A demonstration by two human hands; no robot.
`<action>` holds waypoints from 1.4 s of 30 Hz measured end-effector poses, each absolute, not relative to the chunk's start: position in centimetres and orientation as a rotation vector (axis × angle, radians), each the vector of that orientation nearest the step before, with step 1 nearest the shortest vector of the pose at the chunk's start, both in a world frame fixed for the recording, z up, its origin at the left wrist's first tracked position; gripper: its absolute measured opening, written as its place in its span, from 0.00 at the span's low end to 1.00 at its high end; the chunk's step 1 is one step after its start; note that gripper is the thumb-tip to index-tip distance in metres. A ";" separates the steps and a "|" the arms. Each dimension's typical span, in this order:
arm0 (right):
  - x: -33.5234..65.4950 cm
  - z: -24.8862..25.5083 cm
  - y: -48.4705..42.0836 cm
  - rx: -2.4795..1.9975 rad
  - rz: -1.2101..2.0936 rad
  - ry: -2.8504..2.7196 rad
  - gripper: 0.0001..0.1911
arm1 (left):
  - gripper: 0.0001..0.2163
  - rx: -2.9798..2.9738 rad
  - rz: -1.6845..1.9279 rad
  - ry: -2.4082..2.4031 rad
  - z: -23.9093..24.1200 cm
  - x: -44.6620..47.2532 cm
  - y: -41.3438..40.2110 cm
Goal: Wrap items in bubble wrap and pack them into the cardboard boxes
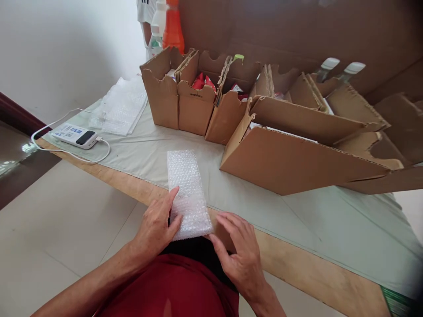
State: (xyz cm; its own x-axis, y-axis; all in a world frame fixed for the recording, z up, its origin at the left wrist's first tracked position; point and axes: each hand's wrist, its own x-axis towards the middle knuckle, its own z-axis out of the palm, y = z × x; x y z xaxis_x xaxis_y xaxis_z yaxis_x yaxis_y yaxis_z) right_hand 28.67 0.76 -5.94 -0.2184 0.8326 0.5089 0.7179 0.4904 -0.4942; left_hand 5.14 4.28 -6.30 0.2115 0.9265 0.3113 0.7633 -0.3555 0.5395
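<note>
A strip of clear bubble wrap point(187, 189) lies lengthwise on the table's near edge, its near end hanging over the wood. My left hand point(157, 226) rests on that end's left side, thumb and forefinger pinching the wrap's edge. My right hand point(239, 248) hovers just right of the wrap over the table edge. Its fingers are spread and it holds nothing, with the thumb tip close to the wrap's corner.
A pale cloth point(148, 149) covers the wooden table point(317, 273). Open cardboard boxes point(194, 105) stand in a row at the back; a large one point(297, 163) lies to the right. A stack of bubble wrap sheets point(120, 108) and a white power bank point(77, 135) with cable are at left. Bottles point(172, 26) and a person stand behind.
</note>
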 end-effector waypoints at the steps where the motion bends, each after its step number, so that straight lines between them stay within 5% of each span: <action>1: 28.7 -5.8 0.7 -1.230 0.181 -2.058 0.17 | 0.29 2.276 0.870 1.587 -6.4 5.1 4.5; 10: 27.3 -5.4 3.0 -1.049 0.338 -2.291 0.14 | 0.27 2.356 0.996 1.462 -5.3 3.8 3.3; 15: 26.5 -4.5 4.4 -1.157 0.541 -2.220 0.10 | 0.17 2.310 1.016 1.370 -5.3 3.5 2.8; 22: 26.9 -5.1 4.1 -1.156 0.186 -2.164 0.16 | 0.11 2.327 1.001 1.525 -6.9 3.8 4.9; 34: 26.5 -4.6 6.0 -1.097 0.477 -2.227 0.12 | 0.13 2.277 1.066 1.296 -5.6 3.2 4.2; 42: 26.6 -5.8 5.8 -1.159 0.222 -2.309 0.18 | 0.10 2.313 1.005 1.531 -6.9 3.8 7.3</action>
State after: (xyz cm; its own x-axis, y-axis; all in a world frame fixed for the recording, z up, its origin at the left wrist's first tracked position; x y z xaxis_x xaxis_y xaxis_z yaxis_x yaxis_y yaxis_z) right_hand 26.63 5.83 -5.77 -0.4829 0.7825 0.3930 0.6931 0.6159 -0.3746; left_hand 3.76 7.27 -6.89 0.2359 0.8712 0.4306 0.7416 -0.4477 0.4996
